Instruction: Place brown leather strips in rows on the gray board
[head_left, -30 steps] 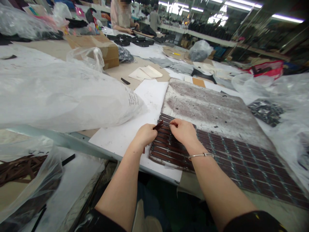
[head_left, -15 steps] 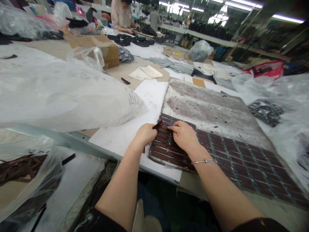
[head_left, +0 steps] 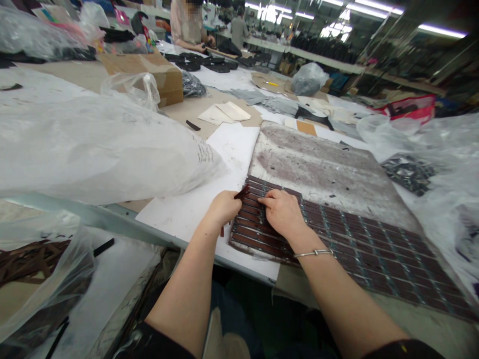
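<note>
My left hand (head_left: 225, 207) is closed around a small bunch of dark brown strips (head_left: 242, 192), whose ends fan out past the thumb, with more ends hanging below the fist. Just to its right, my right hand (head_left: 281, 210) rests low over rows of brown strips (head_left: 374, 244) laid side by side on a stained board (head_left: 299, 154). Its thumb and index finger come together at the strips near the board's left end. Whatever is between those fingertips is too small to make out. A thin bracelet circles the right wrist.
A large white plastic bag (head_left: 101, 149) lies to the left, with a cardboard box (head_left: 164, 77) behind it. At lower left, an open clear bag (head_left: 71, 284) holds brown strips. Clear plastic (head_left: 441, 184) bunches at the right. Another person (head_left: 190, 25) works across the table.
The strip ends at my left hand have spread apart into a fan. Both hands stay in nearly the same place; the whole view has shifted slightly.
</note>
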{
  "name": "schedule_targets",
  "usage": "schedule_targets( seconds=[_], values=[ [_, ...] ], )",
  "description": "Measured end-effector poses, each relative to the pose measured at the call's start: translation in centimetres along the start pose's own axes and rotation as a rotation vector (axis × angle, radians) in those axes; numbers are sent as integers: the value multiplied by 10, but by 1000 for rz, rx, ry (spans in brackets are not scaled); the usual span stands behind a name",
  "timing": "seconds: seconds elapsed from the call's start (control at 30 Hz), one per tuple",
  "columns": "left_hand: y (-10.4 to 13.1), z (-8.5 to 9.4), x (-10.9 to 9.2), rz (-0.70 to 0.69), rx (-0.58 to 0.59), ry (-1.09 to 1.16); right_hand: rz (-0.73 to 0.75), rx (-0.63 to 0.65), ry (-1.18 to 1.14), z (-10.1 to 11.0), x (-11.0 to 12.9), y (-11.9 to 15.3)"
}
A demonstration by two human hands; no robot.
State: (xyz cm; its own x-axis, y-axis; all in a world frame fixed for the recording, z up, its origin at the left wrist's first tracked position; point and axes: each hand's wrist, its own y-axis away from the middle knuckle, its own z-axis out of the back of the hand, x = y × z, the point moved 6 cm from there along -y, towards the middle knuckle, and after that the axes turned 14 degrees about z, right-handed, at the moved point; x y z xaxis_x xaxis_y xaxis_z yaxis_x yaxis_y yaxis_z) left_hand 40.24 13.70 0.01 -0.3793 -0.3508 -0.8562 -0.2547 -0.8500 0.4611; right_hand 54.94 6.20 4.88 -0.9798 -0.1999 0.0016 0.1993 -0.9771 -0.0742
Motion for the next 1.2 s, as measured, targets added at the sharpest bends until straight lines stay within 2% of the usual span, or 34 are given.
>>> schedule_targets(
  seconds=[0.1,0.23,0.33,0.43,0.53,0.63,0.87,1.0,1.2],
  values=[
    [1,-5,-5,-92,40,-162,-13,5,-17,0,0,-1],
    [3,-5,-9,-99,27,-183,-18,6,-5,1,0,-3],
    [2,1,-13,-82,-48,-84,-17,-16,-4,5,-1,-5],
    [2,12,-13,-26,-129,152,-33,-75,-36,9,-2,-10],
    [4,21,-14,13,-142,417,-39,-120,-68,10,-1,-19],
    [7,26,-15,20,-136,558,-13,-107,-87,6,4,-30],
    [13,28,-18,15,-135,568,-38,-67,-81,5,7,-42],
    [12,30,-19,-18,-153,582,-19,-60,-93,9,13,-37],
    [11,28,-19,-53,-126,605,17,38,21,3,24,-24]
  ],
)
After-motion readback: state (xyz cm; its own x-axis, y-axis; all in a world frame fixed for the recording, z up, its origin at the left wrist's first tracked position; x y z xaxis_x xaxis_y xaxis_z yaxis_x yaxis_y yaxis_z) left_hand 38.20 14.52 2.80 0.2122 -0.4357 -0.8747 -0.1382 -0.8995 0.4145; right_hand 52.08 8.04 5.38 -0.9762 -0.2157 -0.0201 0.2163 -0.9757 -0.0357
